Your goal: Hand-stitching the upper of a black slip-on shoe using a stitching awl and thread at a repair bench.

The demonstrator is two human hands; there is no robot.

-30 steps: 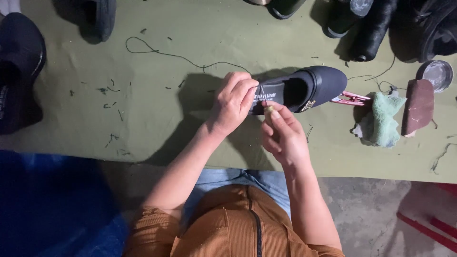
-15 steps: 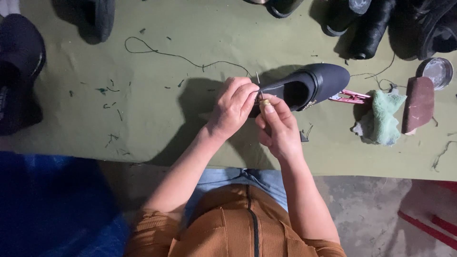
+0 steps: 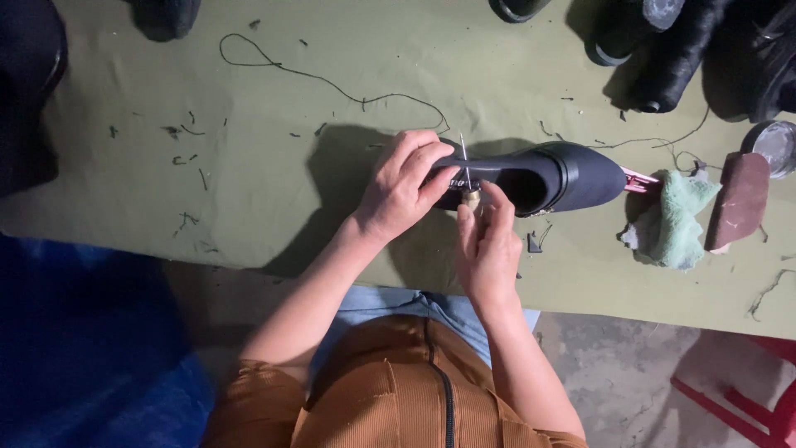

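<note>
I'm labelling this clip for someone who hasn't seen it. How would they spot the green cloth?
On the olive-green table cover, look right of the dark shoe that the left hand steadies. The green cloth lies crumpled past the shoe's toe, beside a brown block; it is the only soft, pale green thing there.

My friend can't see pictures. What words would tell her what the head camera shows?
A person's left hand steadies a dark slip-on shoe on an olive-green table, while the right hand holds a thin metal needle-like tool upright at the shoe's heel. A green cloth and loose dark thread lie nearby.
</note>
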